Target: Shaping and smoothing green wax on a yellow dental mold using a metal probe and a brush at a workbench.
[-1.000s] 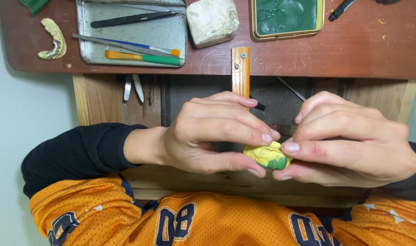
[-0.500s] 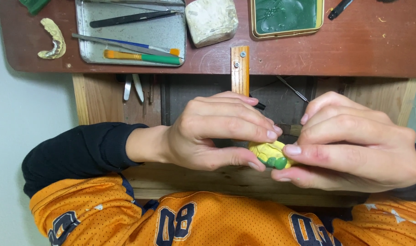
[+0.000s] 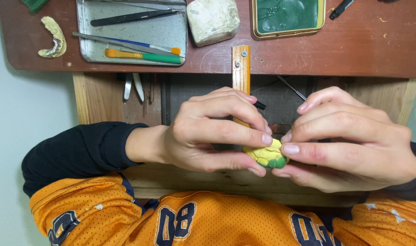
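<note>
A small yellow and green lump (image 3: 267, 156) sat in the middle of the frame, a little to the right, pinched between the two hands. The left hand (image 3: 212, 132) was closed on its left side with finger and thumb, and the right hand (image 3: 349, 141) was closed on its right side the same way. Up at the top, the brown surface (image 3: 353, 50) held a metal tray (image 3: 162, 34) with tools, a white block (image 3: 213, 19) and a tin of green stuff (image 3: 287, 17).
</note>
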